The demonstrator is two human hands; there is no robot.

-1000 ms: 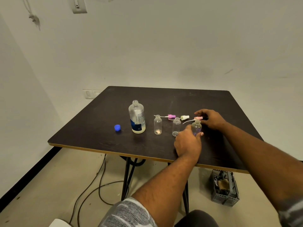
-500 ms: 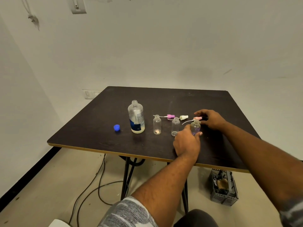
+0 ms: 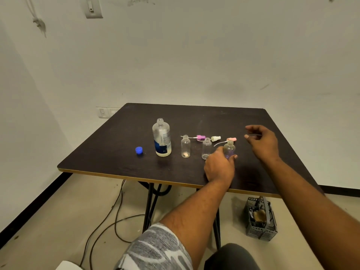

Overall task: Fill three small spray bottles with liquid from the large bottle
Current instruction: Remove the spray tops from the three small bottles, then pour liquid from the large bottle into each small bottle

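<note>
Near the surface's (image 3: 194, 117) front edge, my left hand (image 3: 219, 168) grips the rightmost small bottle (image 3: 229, 149) low on its body, my right hand (image 3: 262, 142) hovers spread and empty; I judge the uncapped large bottle (image 3: 162, 138), well left, light but slick, best clasped mid-body.

left sleeve (image 3: 155, 248): short; grey with a white mottled pattern
forearms (image 3: 194, 207): bare
left hand (image 3: 219, 168); right hand (image 3: 262, 142): bare
legwear (image 3: 231, 257): dark, plain fabric
</note>
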